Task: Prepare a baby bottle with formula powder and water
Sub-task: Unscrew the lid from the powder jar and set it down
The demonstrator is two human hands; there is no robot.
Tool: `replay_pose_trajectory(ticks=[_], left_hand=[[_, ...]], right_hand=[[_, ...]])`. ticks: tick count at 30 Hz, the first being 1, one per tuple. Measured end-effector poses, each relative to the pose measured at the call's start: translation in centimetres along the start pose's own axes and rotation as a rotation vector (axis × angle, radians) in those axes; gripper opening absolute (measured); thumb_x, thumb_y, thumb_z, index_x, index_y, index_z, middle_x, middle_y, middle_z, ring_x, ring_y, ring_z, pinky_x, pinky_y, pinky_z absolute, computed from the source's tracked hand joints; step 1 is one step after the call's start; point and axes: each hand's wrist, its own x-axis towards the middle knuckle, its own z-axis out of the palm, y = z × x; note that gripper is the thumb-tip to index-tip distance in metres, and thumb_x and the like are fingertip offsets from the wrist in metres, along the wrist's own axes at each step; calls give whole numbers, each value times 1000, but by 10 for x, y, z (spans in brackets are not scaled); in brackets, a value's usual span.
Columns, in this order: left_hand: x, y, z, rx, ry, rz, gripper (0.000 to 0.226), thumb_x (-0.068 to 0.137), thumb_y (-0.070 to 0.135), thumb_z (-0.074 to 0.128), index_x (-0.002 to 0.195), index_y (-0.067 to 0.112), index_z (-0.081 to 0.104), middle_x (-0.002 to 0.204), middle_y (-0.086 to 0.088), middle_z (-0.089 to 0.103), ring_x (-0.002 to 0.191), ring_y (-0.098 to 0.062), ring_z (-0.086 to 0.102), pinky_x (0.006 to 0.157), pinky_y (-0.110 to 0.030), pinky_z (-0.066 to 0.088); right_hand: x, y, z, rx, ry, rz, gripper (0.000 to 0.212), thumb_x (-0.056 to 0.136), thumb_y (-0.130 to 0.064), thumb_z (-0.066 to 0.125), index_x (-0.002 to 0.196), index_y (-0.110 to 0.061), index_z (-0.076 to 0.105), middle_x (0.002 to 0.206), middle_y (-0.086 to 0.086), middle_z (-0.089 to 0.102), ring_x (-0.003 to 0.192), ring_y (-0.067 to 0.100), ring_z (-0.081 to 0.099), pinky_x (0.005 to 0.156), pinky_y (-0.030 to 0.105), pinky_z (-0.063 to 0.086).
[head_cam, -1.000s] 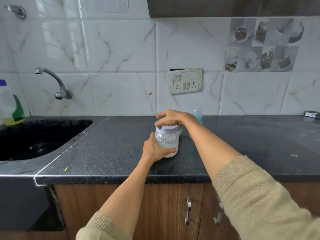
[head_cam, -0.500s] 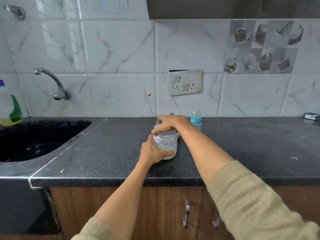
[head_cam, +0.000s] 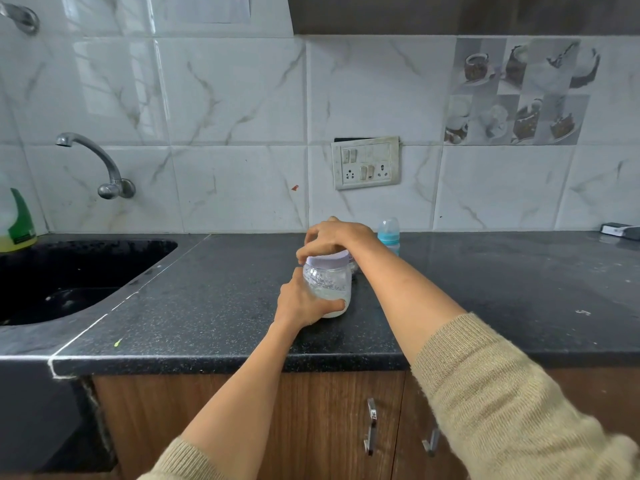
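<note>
Black speckled countertop (head_cam: pixel 214 306) carries an upright jar (head_cam: pixel 329 289), long axis vertical, mouth up, powder low inside. Left hand (head_cam: pixel 301 303) wraps its base; right hand (head_cam: pixel 332 237) curls over the lid (head_cam: pixel 327 262). A hard twist could tip it, spilling powder toward the baby bottle (head_cam: pixel 388 232) behind.

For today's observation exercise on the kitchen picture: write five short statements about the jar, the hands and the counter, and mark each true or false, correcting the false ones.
1. The left hand grips the jar low on its side. True.
2. The right hand holds the baby bottle. False: it grips the jar's lid; the bottle stands untouched behind.
3. The jar is full to the brim. False: white powder fills only its lower part.
4. The jar is on the counter, right of the sink. True.
5. The tap is running. False: no water shows.
</note>
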Motion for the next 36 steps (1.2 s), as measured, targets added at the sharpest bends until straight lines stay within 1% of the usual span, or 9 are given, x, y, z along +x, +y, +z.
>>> replay_pose_trajectory(ticks=[4,9,12,17,25,27,29,32,36], left_hand=[[0,0,0,-10,3,-6,94,57,47,81,133,16,33,125,-7,55,112,-26,53,83,-34,47],[-1,0,0,-1,12,-2,91,59,46,80,131,16,34,123,-7,55,110,-27,54,78,-31,45],[-1,0,1,-9,12,-2,92,59,45,80,133,16,34,124,-7,54,108,-24,53,77,-30,43],[0,-2,1,-21,19,3,88,54,47,81,126,17,40,119,-2,57,107,-23,54,76,-29,43],[2,-6,0,-28,36,-3,89,53,48,82,126,17,42,120,-2,58,111,-24,55,83,-31,46],[4,-10,-4,-30,52,-14,89,53,48,83,126,16,42,120,-3,58,112,-25,55,81,-30,44],[6,-15,-9,-24,76,-23,90,53,48,83,126,14,43,121,-4,57,115,-26,53,86,-34,45],[9,-24,-18,-20,99,-41,90,53,48,84,125,13,43,122,-5,57,117,-27,52,89,-35,44],[15,-36,-28,-67,113,-71,91,53,49,84,127,15,44,126,-4,56,118,-25,52,94,-38,46]], right_hand=[[5,5,3,-87,29,58,77,68,-74,57,130,-28,51,131,0,52,119,23,50,82,34,40],[-1,9,1,51,11,-26,54,75,-43,62,126,-28,53,128,-1,53,99,20,51,74,30,45],[-1,9,-3,88,-36,-87,56,74,-32,65,128,-34,51,134,-5,45,103,18,46,74,32,45],[10,12,-16,147,-90,-147,48,67,-19,71,107,-42,59,131,-2,42,112,26,52,87,36,53],[1,59,1,627,52,-143,52,67,-5,74,113,-24,57,111,6,49,89,20,55,64,27,49],[-2,75,16,748,92,-141,53,65,-1,75,112,-17,55,106,8,51,81,18,55,68,31,52],[-5,86,32,848,142,-121,48,64,0,76,103,-15,52,103,8,51,80,18,54,73,32,52],[-9,92,55,955,215,-70,42,66,-3,80,86,-16,46,87,-2,51,71,9,47,60,19,41],[-2,87,86,953,256,-9,48,54,-22,90,77,-19,48,92,1,55,82,14,49,71,28,42]])
